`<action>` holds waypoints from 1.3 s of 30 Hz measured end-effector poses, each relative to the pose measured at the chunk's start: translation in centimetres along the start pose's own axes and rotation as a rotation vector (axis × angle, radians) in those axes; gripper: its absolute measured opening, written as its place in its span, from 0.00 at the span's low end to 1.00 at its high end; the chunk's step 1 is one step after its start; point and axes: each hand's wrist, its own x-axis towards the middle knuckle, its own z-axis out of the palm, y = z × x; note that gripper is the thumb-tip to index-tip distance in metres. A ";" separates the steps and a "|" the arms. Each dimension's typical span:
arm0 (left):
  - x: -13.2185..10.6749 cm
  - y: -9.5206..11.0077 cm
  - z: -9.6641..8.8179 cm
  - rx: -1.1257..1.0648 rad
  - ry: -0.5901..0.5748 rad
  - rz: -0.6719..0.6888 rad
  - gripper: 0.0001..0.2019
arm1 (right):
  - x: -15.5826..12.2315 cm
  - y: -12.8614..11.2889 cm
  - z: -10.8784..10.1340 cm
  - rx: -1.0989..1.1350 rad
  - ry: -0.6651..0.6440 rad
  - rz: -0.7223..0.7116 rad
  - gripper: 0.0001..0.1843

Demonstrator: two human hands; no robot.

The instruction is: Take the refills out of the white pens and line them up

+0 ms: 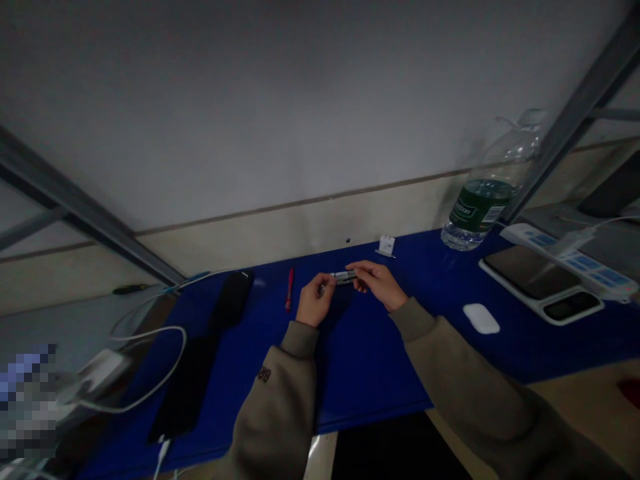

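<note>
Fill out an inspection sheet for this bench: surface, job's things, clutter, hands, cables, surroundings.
Surface: blue mat over the bench, dimly lit.
Job's things: small black-and-silver object, too small to identify, held just above the mat.
Clutter: red pen, long black flat item, small white block, white oval piece, water bottle, digital scale.
Hands: left hand and right hand each pinch one end of the object.
Cables: white cable loops across the mat's left side; power strip at the right.
Surroundings: pale wall; grey metal frame bar on the left.
</note>
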 end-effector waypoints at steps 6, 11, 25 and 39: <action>0.0 -0.3 -0.1 0.051 -0.054 -0.040 0.20 | -0.1 -0.3 0.4 -0.031 -0.006 0.049 0.15; 0.0 -0.1 0.0 0.005 0.000 0.011 0.16 | -0.1 -0.2 0.3 -0.021 0.008 0.025 0.16; 0.0 -0.2 0.0 0.029 0.010 0.000 0.16 | -0.1 -0.1 0.1 -0.016 0.030 0.012 0.15; 0.1 -0.6 0.2 -0.013 0.026 -0.017 0.16 | -0.2 -0.2 0.1 -0.017 0.042 0.020 0.15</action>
